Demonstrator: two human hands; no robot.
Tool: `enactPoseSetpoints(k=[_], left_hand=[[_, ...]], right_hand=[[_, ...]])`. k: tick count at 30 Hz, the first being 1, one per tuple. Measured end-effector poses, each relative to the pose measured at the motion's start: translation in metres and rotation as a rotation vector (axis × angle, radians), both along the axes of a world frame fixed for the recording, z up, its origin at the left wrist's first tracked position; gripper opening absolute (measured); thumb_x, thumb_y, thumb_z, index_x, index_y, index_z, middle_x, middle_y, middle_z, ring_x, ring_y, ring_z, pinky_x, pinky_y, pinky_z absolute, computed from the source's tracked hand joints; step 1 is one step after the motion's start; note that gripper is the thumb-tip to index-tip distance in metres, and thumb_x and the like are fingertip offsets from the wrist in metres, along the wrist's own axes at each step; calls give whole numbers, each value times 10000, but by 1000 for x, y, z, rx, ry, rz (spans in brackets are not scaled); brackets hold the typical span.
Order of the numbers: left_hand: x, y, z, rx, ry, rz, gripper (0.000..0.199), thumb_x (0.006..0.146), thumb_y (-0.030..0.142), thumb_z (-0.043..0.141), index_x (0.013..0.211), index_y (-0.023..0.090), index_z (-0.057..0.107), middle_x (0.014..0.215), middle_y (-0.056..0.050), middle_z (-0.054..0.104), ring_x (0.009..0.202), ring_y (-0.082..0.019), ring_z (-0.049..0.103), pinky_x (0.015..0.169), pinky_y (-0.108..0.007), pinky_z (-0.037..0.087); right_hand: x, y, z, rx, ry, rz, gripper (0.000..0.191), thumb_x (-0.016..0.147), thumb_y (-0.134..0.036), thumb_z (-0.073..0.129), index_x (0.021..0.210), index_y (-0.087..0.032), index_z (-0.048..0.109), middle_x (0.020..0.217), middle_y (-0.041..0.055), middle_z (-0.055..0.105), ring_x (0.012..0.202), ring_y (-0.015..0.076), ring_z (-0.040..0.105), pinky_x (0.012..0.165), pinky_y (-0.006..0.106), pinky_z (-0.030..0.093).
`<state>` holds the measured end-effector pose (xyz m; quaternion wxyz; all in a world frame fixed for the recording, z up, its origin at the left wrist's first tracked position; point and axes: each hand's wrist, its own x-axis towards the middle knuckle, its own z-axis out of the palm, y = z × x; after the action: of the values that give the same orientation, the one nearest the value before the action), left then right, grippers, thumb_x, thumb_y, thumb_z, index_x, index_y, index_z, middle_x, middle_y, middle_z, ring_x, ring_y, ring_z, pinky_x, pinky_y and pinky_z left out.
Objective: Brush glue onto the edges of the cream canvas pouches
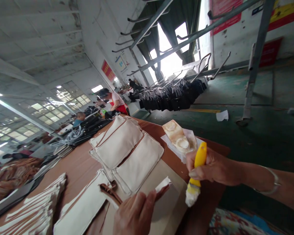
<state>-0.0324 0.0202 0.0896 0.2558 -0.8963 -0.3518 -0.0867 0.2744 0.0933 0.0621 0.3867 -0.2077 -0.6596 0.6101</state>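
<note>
Yellow-handled brush gripped in right hand; left hand pinching a brown-edged fabric strip.

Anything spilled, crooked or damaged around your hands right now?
Nothing spilled. The yellow-handled brush in the right hand has bristles caked white, and the glue tray overhangs the table's edge.

Cream pouches lie stacked on the brown surface; black bags hang on a rack, a person in red beyond.
</note>
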Motion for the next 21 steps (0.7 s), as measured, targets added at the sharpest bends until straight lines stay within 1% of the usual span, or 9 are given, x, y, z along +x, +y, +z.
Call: enactPoseSetpoints(k=[2,4,8,10,11,13,16,18,21], left_hand=[[4,9,8,-52,-112,-1,164,936,191,552,1090,184,609,692,5,591,558,-103,563,508,-204,402],[10,18,29,-139,-253,-56,123,936,279,556,988,186,618,705,-4,582,573,-112,549,524,-221,392],[9,25,79,-432,-532,-119,553,982,554,275,774,182,628,665,-27,545,583,-137,524,552,-255,402],[-9,22,88,-612,-571,-12,706,954,649,162,704,193,640,650,-28,549,621,-150,542,623,-269,443],[-24,20,86,-704,-565,81,731,943,669,154,688,200,652,647,-26,555,652,-158,554,671,-275,460],[-63,16,68,-865,-573,342,708,945,660,193,705,211,685,648,-20,576,708,-170,580,745,-282,478],[-124,12,19,-949,-668,793,653,932,647,263,763,199,707,668,-18,638,675,-171,605,689,-270,483],[-149,11,-17,-882,-708,902,566,858,676,391,755,198,675,665,-11,642,667,-179,608,650,-264,487],[-147,14,-64,-819,-693,924,469,781,653,471,677,219,616,674,-15,656,686,-192,628,653,-262,506]], right_hand=[[13,3,2,-92,113,-175,213,841,-332,672,762,-159,576,509,-62,410,431,72,314,414,205,218],[24,6,7,-184,269,-362,179,826,-314,676,761,-183,572,435,-81,339,373,71,244,388,216,149],[39,11,19,-218,456,-581,157,823,-249,656,705,-222,556,415,-61,322,341,84,208,379,265,100],[44,14,17,-199,467,-607,208,837,-244,637,660,-231,528,419,-49,311,345,94,203,381,287,111],[46,15,13,-199,456,-612,217,842,-248,630,655,-233,521,420,-46,307,346,96,200,382,293,115],[50,19,2,-223,411,-627,195,852,-261,626,686,-233,527,420,-47,311,350,101,205,387,295,122],[52,28,-21,-240,341,-658,160,855,-290,650,755,-227,543,427,-55,335,364,102,228,400,291,129],[50,37,-35,-198,261,-698,177,869,-336,650,789,-214,548,443,-60,349,380,98,244,409,287,131],[46,56,-53,-56,85,-751,229,887,-402,617,822,-190,558,470,-64,368,409,100,282,412,271,169]])
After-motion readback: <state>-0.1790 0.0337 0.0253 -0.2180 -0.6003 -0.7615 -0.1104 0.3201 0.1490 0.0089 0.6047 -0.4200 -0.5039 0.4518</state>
